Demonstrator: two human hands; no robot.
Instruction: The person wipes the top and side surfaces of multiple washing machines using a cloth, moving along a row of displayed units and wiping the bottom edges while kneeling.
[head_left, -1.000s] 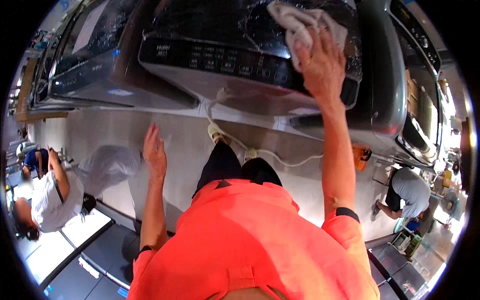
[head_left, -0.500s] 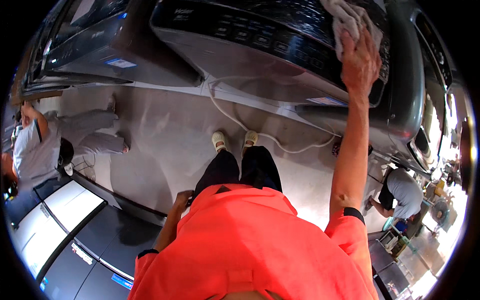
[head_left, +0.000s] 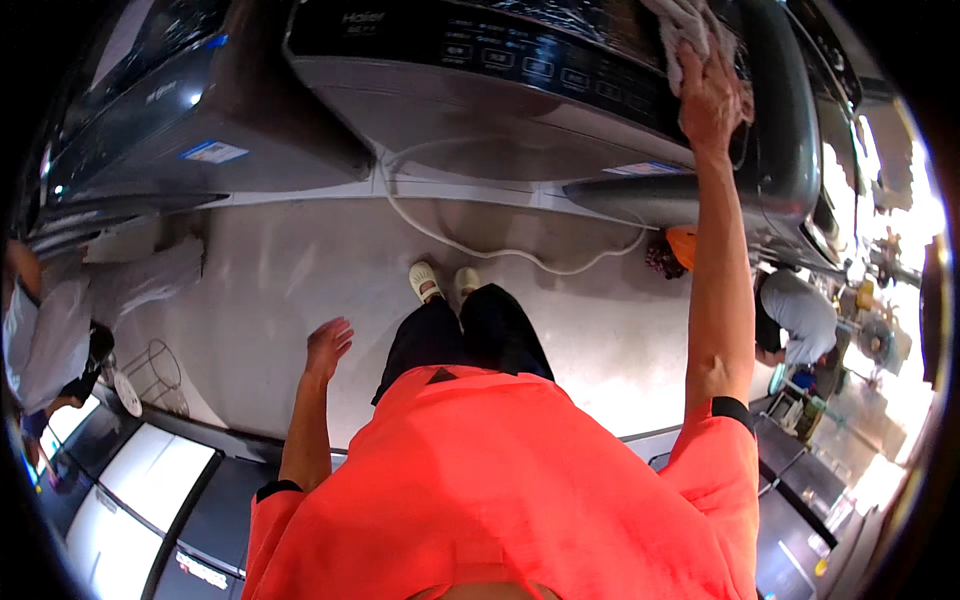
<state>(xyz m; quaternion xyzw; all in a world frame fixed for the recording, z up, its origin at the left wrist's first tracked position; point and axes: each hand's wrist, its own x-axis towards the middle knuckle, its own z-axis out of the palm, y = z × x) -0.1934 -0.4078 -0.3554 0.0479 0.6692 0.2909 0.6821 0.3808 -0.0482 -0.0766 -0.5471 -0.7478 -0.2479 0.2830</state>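
Note:
My right hand (head_left: 712,105) presses a pale grey cloth (head_left: 685,22) onto the top right part of a dark washing machine (head_left: 480,110), with my arm stretched far forward. The cloth bunches around and beyond my fingers. Below it runs the machine's black control panel (head_left: 540,60) with rows of buttons. Shiny clear film seems to cover part of the lid. My left hand (head_left: 328,345) hangs free over the floor at my left side, its fingers apart and holding nothing.
Another dark machine (head_left: 190,130) stands on the left. A pale hose (head_left: 480,250) loops over the floor (head_left: 270,280) ahead of my shoes. An orange item (head_left: 682,246) lies at right. Two people are nearby, at far left (head_left: 50,330) and far right (head_left: 800,310). Cabinets (head_left: 150,470) stand behind left.
My left hand has swung forward and out from my hip. My right hand and the cloth have shifted slightly farther over the machine. The view has moved a little.

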